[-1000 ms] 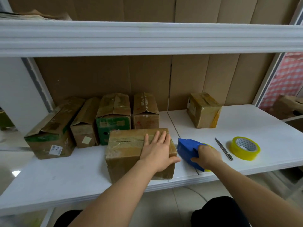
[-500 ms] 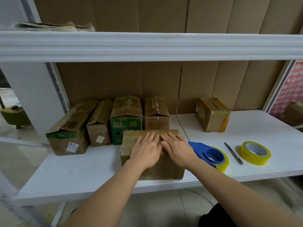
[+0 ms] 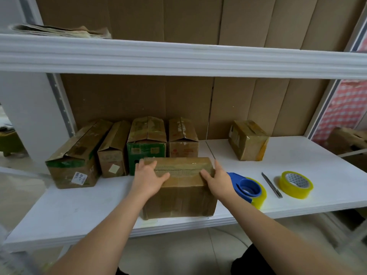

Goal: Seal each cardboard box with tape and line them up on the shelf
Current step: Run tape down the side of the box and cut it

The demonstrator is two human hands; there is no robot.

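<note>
Both hands lie flat and open on the taped cardboard box (image 3: 178, 185) at the shelf (image 3: 79, 211) front: left hand (image 3: 148, 178) and right hand (image 3: 217, 180) at opposite ends, likely pressing tape down. The tape dispenser (image 3: 247, 188) lies aside.

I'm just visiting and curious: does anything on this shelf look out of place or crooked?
Yes. One small box sits alone to the right, turned at an angle, apart from the row of four boxes at the back. The leftmost box in that row also sits skewed.
</note>
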